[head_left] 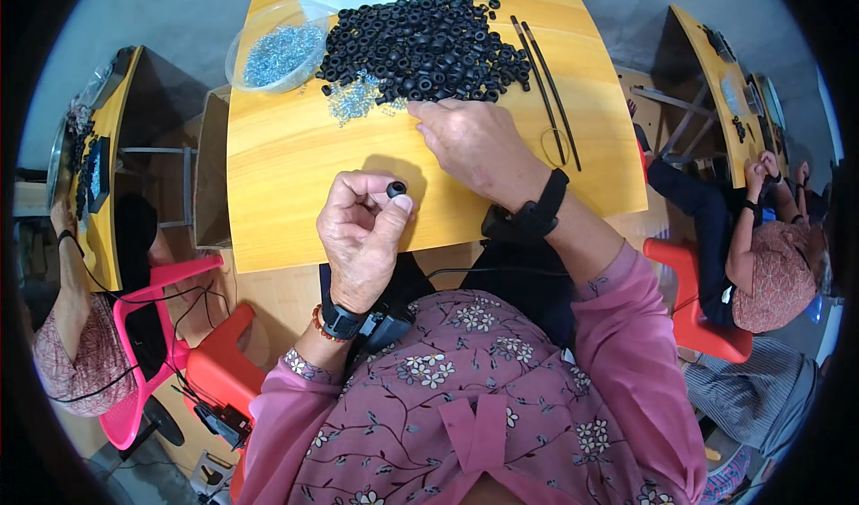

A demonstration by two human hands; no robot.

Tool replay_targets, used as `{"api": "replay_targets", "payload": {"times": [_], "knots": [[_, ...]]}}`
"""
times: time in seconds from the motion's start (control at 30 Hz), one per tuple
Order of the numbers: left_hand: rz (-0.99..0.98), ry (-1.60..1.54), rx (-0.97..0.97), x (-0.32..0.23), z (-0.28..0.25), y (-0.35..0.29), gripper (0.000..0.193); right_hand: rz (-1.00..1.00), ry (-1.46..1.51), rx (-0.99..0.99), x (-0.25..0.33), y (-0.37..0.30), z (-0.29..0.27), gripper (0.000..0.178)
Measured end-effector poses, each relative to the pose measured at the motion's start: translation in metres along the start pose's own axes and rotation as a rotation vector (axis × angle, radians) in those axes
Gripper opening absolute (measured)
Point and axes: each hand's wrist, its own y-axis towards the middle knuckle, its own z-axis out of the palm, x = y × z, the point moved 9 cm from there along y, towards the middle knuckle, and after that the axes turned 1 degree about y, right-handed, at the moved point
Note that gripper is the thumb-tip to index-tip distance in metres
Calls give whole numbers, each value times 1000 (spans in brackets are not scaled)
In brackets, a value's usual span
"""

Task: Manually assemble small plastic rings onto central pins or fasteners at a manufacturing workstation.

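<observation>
My left hand (361,228) is raised over the near edge of the wooden table (286,174) and pinches a small black rubber ring (395,187) between thumb and fingers. My right hand (474,143) reaches forward, fingers down at the near edge of a big pile of black rubber rings (420,49). A scatter of small silver metal pieces (356,98) lies just left of that hand. Whether the right hand holds anything is hidden under its fingers.
A clear plastic bowl of silver pieces (277,53) stands at the table's far left. Two long black rods (546,80) and a thin wire loop (553,147) lie to the right. Other people sit at tables on both sides; red and pink chairs stand nearby.
</observation>
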Motion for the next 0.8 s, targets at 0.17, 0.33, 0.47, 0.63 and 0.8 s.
{"api": "replay_targets", "payload": {"times": [0.17,0.33,0.47,0.63,0.8], "knots": [[4,38,-32,0,-4,0,16,-170,-89,-31,5,-2,5,21],[30,-11,-63,4,-1,1,16,-178,-47,-76,8,-8,-6,13],[45,34,-21,4,2,5,15,-114,-75,23,13,-18,-7,11],[45,24,-11,9,-3,4,14,-46,-31,-57,13,-47,-7,12],[52,69,25,10,-2,7,14,-89,21,-177,16,-56,-10,15]]}}
